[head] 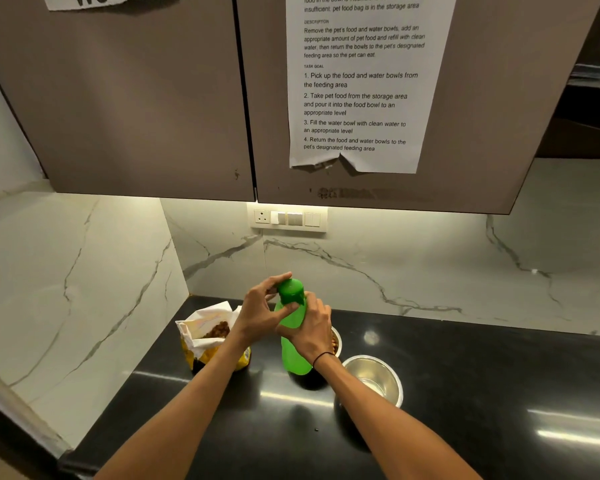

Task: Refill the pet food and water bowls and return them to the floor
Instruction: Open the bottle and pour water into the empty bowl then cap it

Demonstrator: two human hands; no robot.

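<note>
One green water bottle, two steel bowls, one kibble bag.
We clasp the upright bottle's body in our right hand; our left hand pinches its cap. At 4 o'clock stands the near bowl; the kibble-filled bowl hides behind our wrist; the open bag sits at 9 o'clock on the black counter.

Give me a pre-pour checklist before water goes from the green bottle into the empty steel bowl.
1. Bottle held firmly: ok. The right hand wraps the green bottle, which stands upright on the counter.
2. Cap off: not ok. The green cap is still on, with the left hand at it.
3. Water bowl ready: ok. The empty steel bowl sits upright beside the bottle.
4. Food bowl filled: cannot tell. The bowl behind the right hand is mostly hidden; some kibble shows.
5. Food bag clear of the pour: ok. The open food bag stands on the bottle's far side.
</note>
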